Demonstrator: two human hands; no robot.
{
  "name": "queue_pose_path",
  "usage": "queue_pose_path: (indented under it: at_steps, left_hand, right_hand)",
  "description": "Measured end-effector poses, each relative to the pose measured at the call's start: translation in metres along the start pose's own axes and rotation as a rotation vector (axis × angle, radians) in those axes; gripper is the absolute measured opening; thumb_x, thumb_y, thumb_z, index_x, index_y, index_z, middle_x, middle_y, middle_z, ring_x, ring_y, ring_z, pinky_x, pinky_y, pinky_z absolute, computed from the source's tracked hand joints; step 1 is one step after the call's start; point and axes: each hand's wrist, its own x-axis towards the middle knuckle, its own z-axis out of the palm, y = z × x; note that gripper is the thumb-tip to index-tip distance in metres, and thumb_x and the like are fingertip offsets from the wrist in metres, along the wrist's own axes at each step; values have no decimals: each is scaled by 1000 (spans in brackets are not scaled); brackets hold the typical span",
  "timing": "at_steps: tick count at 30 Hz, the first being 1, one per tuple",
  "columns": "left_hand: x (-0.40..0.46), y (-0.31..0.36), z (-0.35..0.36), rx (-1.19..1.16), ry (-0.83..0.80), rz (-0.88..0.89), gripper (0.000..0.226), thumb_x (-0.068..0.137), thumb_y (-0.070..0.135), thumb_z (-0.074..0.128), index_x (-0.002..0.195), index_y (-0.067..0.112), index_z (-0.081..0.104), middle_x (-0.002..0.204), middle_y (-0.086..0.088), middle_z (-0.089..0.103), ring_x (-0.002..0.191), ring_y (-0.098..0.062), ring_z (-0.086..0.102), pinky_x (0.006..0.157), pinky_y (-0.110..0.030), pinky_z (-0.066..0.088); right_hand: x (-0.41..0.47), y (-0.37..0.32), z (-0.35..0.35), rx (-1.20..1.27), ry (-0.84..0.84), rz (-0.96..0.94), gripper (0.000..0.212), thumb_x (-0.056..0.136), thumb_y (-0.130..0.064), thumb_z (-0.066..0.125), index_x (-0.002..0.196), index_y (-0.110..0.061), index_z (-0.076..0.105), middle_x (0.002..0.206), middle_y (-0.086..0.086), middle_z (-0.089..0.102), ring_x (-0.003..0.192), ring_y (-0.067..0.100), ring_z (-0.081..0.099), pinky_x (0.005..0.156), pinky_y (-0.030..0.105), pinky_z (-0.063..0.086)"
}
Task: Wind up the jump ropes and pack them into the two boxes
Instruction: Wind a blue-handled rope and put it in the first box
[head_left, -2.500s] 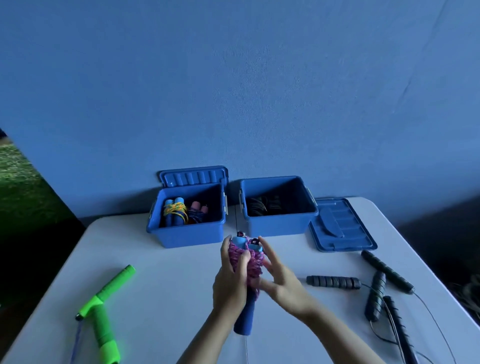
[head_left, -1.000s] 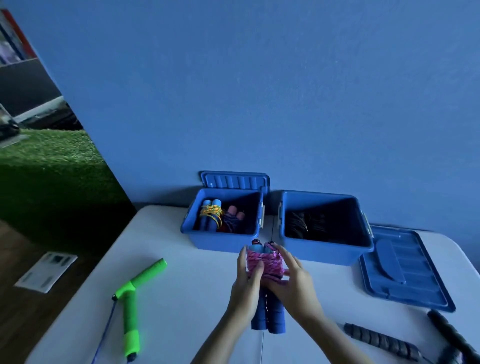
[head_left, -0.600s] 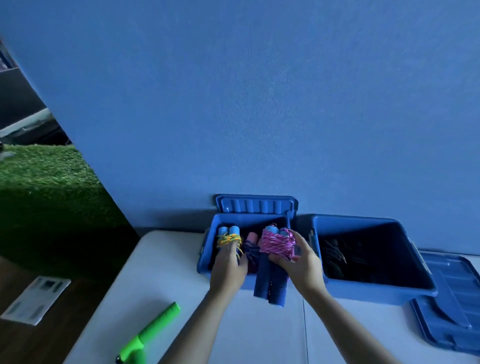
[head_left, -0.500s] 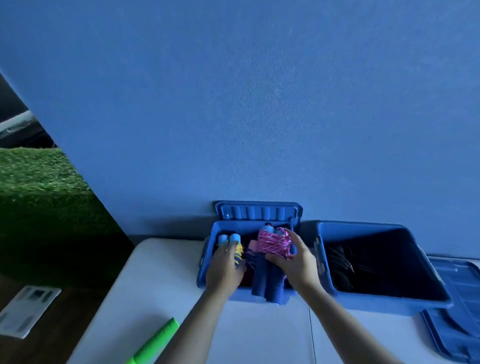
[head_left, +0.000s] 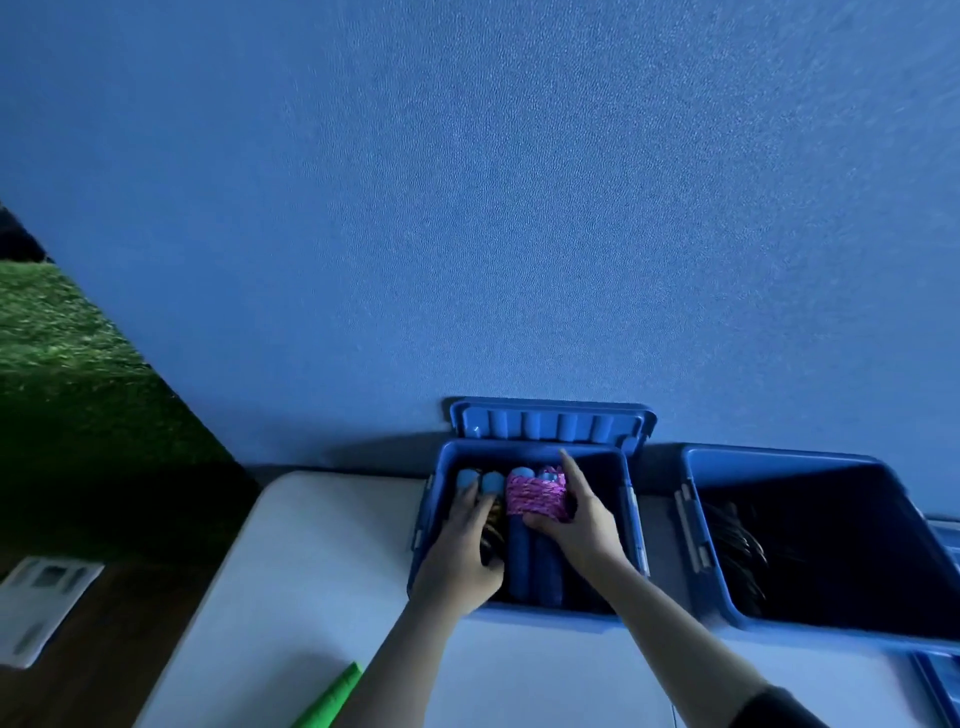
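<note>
Two open blue boxes stand against the wall: the left box (head_left: 631, 509) and the right box (head_left: 711, 592). My right hand (head_left: 582, 519) grips a wound jump rope with pink cord and blue handles (head_left: 535, 499), held down inside the left box. My left hand (head_left: 462, 551) lies inside the same box on the blue-handled rope with yellow cord (head_left: 480, 480), pressing it to the left side. Dark coiled ropes (head_left: 737, 545) lie in the right box.
The left box's lid (head_left: 550, 426) leans against the blue wall behind it. A green jump-rope handle (head_left: 332, 699) lies on the white table (head_left: 311, 571) near the bottom edge. Another blue lid (head_left: 940, 680) shows at the right edge.
Both hands have moved forward and down into the left box. The pink-corded rope has gone from above the box's front rim to inside it.
</note>
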Motion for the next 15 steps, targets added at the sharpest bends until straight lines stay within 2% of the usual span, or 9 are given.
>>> queue_pose_path:
  at_steps: [4,7,9,12,15]
  left_hand:
    - [1,1,5,2,25,-9,68,91,28,54,151,28,21,159,16,-4,146,-2,-3,114,-22,19]
    - [3,0,7,34,6,1,70,92,34,56,151,27,18,159,13,-7,146,-4,-10,113,-22,15]
    - [3,0,8,65,-6,-3,70,92,33,55,152,29,17,159,14,-10,145,-4,-12,112,-24,20]
    - [1,2,6,88,-7,-33,68,93,32,52,151,33,17,159,17,-9,146,-3,-8,108,-28,32]
    - [-1,6,4,115,46,-61,65,92,34,51,150,34,21,159,17,-1,146,-4,4,105,-28,36]
  right_hand:
    - [4,9,15,-118,-32,2,79,72,-23,78,141,-27,39,133,3,55,121,16,51,95,14,33]
    - [7,10,19,-241,-73,27,76,78,-27,73,144,-27,34,131,2,58,119,19,54,94,16,37]
    - [7,10,22,-350,-68,24,74,81,-34,67,145,-33,30,129,-1,59,116,21,54,94,23,41]
    - [8,12,23,-529,-71,23,74,82,-49,57,145,-43,19,134,-10,55,129,27,41,102,32,38]
    - [6,16,24,-475,-135,37,80,84,-49,54,146,-46,3,143,-4,44,125,32,45,96,38,43]
